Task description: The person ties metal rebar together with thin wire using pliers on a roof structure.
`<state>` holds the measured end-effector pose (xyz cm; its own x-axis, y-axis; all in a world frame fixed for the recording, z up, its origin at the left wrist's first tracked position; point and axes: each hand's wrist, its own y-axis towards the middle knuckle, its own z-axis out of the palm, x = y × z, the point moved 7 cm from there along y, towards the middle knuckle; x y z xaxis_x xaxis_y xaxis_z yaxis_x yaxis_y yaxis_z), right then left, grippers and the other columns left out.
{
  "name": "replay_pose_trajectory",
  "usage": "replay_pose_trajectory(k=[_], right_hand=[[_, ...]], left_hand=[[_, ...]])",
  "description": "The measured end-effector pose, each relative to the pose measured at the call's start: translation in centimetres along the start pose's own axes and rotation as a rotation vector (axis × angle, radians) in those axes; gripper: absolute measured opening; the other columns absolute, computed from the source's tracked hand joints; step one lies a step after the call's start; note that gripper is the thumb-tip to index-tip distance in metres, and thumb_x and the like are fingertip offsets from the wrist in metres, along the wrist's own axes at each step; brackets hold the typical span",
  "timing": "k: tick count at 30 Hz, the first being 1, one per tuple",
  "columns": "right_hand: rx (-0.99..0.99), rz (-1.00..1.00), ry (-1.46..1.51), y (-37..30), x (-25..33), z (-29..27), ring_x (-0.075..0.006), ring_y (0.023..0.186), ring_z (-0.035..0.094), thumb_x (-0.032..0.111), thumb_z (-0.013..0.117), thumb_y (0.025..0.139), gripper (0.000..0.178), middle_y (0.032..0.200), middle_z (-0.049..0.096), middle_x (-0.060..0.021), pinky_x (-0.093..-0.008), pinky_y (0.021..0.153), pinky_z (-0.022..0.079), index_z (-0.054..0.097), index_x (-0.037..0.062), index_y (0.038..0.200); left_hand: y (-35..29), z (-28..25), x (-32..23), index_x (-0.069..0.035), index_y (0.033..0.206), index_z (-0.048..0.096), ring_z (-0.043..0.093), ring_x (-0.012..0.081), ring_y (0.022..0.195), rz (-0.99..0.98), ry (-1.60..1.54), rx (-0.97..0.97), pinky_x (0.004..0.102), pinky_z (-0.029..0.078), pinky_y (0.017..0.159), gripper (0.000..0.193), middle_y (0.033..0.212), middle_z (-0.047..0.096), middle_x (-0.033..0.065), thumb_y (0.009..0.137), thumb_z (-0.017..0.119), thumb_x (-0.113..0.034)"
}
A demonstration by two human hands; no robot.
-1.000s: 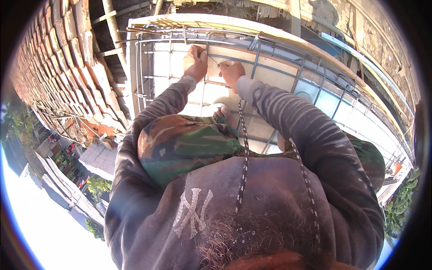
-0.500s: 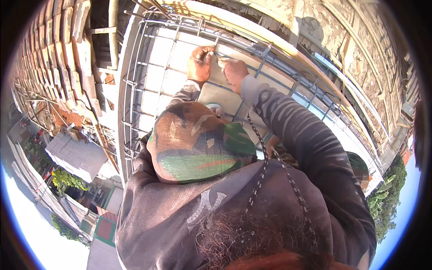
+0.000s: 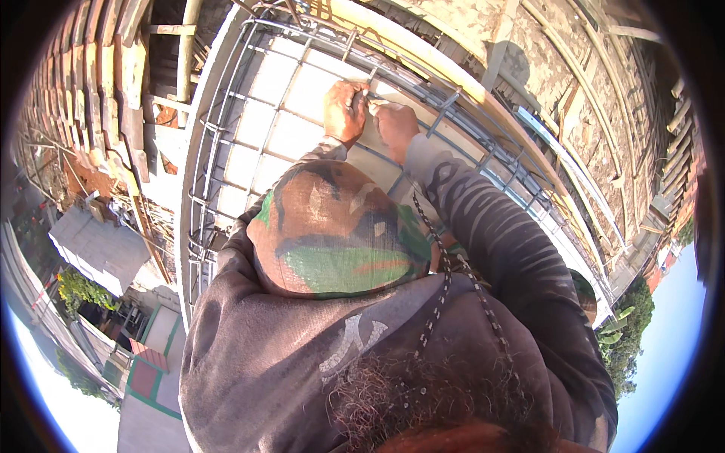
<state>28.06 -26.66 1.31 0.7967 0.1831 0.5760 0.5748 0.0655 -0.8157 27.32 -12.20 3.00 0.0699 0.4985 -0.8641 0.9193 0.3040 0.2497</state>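
My left hand is closed in a pinch at a crossing of the steel rebar mesh. Close beside it, my right hand is curled into a fist, its knuckles near the left fingertips. Whatever lies between the fingers is too small to make out. Both hands are over the mesh, above pale boards. My bent knee in camouflage cloth is below them and hides part of the mesh. A patterned cord hangs in front of my dark sweatshirt.
Along the far side of the mesh runs a yellowish timber plank. A grey edge board borders it at left. Clay roof tiles lie farther left, beside a drop to lower rooftops. A sunlit surface with wooden poles is at the right.
The view has turned slightly, so the mesh and surroundings sit shifted in the picture. My hands stay at the same crossing, with the fingers a little closer together.
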Motion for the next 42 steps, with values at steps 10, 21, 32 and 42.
replay_pose_trajectory(k=[10, 21, 32, 42], right_hand=[[0.020, -0.162, -0.384, -1.1, 4.1, 0.5, -0.0276, 0.074, 0.068, 0.019, 0.065, 0.091, 0.023, 0.084, 0.072, -0.0173, -0.0399, 0.071, 0.052, 0.075, -0.0017, 0.094], [-0.073, -1.035, -0.869, -1.0, 7.9, 1.1, -0.0396, 0.094, 0.069, 0.022, 0.066, 0.089, 0.021, 0.099, 0.074, -0.0168, -0.0473, 0.083, 0.056, 0.073, 0.0092, 0.104], [-0.181, -0.539, -1.245, -0.2, 6.6, 1.5, -0.0385, 0.092, 0.071, 0.025, 0.061, 0.091, 0.020, 0.099, 0.074, -0.0194, -0.0512, 0.084, 0.056, 0.072, 0.0105, 0.099], [0.286, 0.112, -0.091, -0.6, 3.8, 1.0, -0.0139, 0.056, 0.052, 0.014, 0.065, 0.095, 0.014, 0.070, 0.060, -0.0033, -0.0304, 0.048, 0.041, 0.071, 0.0042, 0.087]], left_hand=[[-1.4, 0.0, 1.8, -0.005, 0.124, 0.065, 0.063, 0.0355, 0.099, 0.006, -0.058, -0.022, 0.0462, 0.047, 0.091, 0.035, 0.106, 0.071, 0.0121, 0.089, 0.066, -0.004], [-0.6, -0.2, -0.3, -0.015, 0.125, 0.065, 0.063, 0.0283, 0.101, 0.034, 0.087, 0.047, 0.0439, 0.040, 0.097, 0.043, 0.106, 0.070, 0.0063, 0.083, 0.071, -0.007], [-1.3, 0.3, 1.8, -0.008, 0.109, 0.064, 0.064, 0.0312, 0.094, -0.055, 0.008, -0.030, 0.0435, 0.042, 0.094, 0.029, 0.097, 0.071, 0.0084, 0.082, 0.073, -0.002], [-1.1, -0.4, 1.6, -0.009, 0.108, 0.071, 0.065, 0.0318, 0.100, 0.116, 0.062, 0.054, 0.0435, 0.046, 0.092, 0.025, 0.101, 0.070, 0.0082, 0.084, 0.072, -0.003]])
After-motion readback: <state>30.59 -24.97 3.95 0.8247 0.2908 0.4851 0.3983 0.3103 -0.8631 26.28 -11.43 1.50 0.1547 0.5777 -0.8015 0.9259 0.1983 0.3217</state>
